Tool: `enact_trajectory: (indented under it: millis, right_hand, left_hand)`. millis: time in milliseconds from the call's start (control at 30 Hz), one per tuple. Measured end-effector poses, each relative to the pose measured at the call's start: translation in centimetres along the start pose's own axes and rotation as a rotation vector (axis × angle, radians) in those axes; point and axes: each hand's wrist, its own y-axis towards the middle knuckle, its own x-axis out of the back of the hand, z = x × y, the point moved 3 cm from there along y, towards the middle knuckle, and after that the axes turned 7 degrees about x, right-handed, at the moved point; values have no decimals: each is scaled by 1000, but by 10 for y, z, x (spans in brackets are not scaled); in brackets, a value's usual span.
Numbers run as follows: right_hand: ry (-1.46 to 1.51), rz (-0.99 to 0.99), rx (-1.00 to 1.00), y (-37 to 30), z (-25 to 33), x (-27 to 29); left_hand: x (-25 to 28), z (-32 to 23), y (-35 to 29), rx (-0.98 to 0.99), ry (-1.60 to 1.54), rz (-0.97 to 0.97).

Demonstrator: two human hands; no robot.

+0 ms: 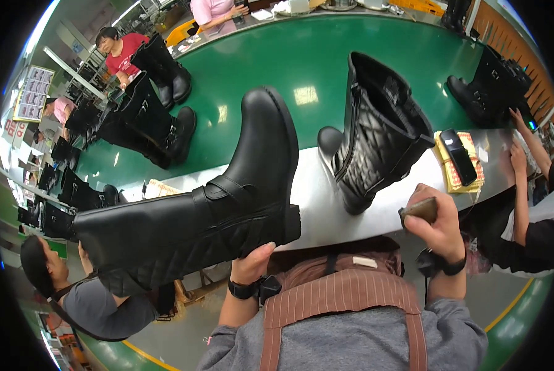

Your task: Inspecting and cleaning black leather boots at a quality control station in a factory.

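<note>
Holding the near black boot [246, 167] on its side at the centre left of the frame, the left grip [252, 263] has its thumb against the leather just beside the heel, the other fingers hidden behind it. At the centre right, the right grip [438, 226] pinches a small dark brown pad [420, 211] between thumb and curled fingers. The boot should feel fairly heavy toward its blocky heel and thick sole, with a stiff foot and a shaft that probably gives when squeezed. Its smooth leather may slide a little under bare skin and would likely scuff before it broke; the ankle just above the heel looks the steadiest place to hold. Its rounded toe points to the top of the frame, its shaft stretches left, crossed straps [227, 188] wrap the ankle, and quilting [184, 256] runs along the shaft's lower side. Beyond the grips, a second quilted boot [382, 142] stands right of centre on the steel strip of the surface [308, 226], its top gaping. Farther off, more black boots [150, 123] stand on green at the upper left.
</note>
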Motion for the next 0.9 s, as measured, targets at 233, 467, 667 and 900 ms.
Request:
enact_trajectory:
  millis: [233,467,667,900]
  right_hand:
    - [-153,-317,484,69,50,-95]
    - [-56,-209,270,82,37,-124]
    - [189,-139,162,77,34,-122]
    - [22,-142,393,79,24,-127]
  left_hand:
    - [17,6,-27,-131,53,-82]
    - [26,4,-41,-174,164,-151]
    - [36,11,-41,-167,194,-155]
    - [36,13,-38,-143,203,-141]
